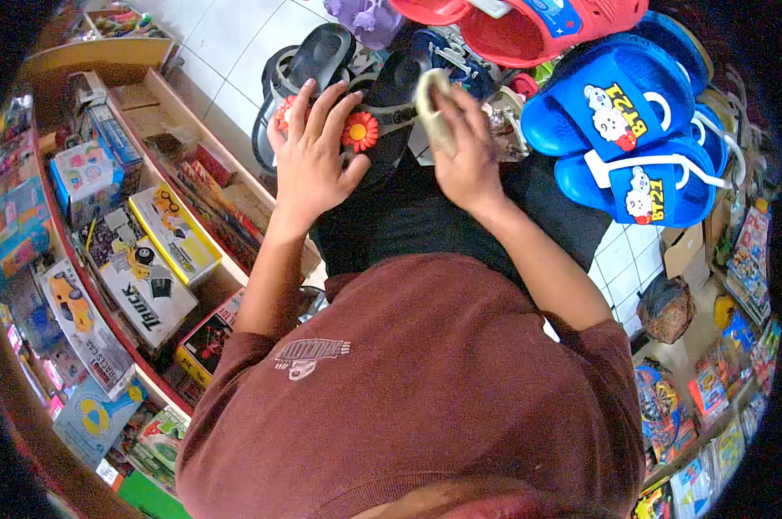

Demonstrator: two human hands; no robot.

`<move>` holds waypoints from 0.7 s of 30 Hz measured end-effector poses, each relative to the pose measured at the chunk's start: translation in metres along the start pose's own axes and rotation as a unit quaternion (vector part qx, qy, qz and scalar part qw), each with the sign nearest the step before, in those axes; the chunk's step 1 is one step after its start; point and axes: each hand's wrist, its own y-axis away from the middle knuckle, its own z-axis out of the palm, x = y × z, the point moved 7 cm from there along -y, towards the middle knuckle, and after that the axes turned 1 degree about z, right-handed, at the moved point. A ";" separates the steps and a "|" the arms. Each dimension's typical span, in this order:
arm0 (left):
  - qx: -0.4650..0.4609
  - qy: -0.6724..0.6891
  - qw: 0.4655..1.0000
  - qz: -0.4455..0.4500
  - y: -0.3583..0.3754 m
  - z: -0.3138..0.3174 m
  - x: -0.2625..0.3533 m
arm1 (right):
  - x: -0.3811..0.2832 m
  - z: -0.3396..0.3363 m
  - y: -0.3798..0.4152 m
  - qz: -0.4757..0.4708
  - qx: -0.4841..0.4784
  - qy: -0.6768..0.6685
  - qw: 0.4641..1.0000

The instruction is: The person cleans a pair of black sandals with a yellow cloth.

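My left hand rests with its fingers spread on a dark sandal with orange-red flowers on its strap. In my right hand is a cream folded piece that looks like a cloth or sponge; my fingers are closed round it, slightly blurred. It is held just right of the sandal's grey strap. More black sandals lie just beyond my left hand. Part of the flowered sandal is hidden under my fingers, and its lower end merges with my black trousers.
Blue slippers hang in pairs on white hangers at the right. Red clogs and a purple pair are at the top. Shelves of boxed toys line the left, with packaged goods at the lower right. White floor tiles show behind.
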 end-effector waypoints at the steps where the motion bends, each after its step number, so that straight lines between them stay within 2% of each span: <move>1: 0.010 0.014 1.000 -0.003 0.001 -0.001 -0.001 | -0.013 0.003 0.004 -0.037 -0.020 0.023 0.999; 2: 0.021 0.027 0.999 -0.006 0.001 -0.002 -0.003 | -0.022 0.007 0.005 -0.040 -0.060 0.012 0.997; 3: 0.062 0.025 0.998 -0.002 -0.011 0.003 -0.004 | -0.010 0.006 -0.006 -0.053 -0.046 0.026 0.997; 6: 0.081 0.026 0.996 -0.018 0.000 -0.001 -0.010 | 0.032 0.015 0.003 0.110 -0.052 -0.004 0.993; 7: 0.086 0.033 0.996 -0.022 0.000 0.003 -0.010 | 0.047 0.009 0.003 0.184 -0.061 -0.062 0.979; 9: 0.094 0.040 0.994 -0.033 0.001 0.004 -0.014 | 0.034 -0.005 -0.005 0.080 0.002 -0.063 0.995; 12: 0.090 0.031 0.995 -0.024 0.001 0.004 -0.012 | 0.023 0.001 -0.015 0.115 -0.009 -0.159 0.981; 13: 0.093 0.029 0.995 -0.024 0.000 0.003 -0.012 | 0.026 0.012 -0.015 0.251 -0.023 -0.328 0.910; 15: 0.098 0.033 0.994 -0.022 0.001 0.003 -0.013 | 0.033 0.036 -0.016 0.377 -0.078 -0.452 0.805; 18: 0.106 0.047 0.993 -0.015 0.002 0.002 -0.015 | 0.033 0.055 -0.028 0.315 -0.118 -0.452 0.826; 21: 0.103 0.061 0.993 -0.012 0.005 0.002 -0.019 | 0.030 0.060 -0.035 0.265 -0.100 -0.462 0.840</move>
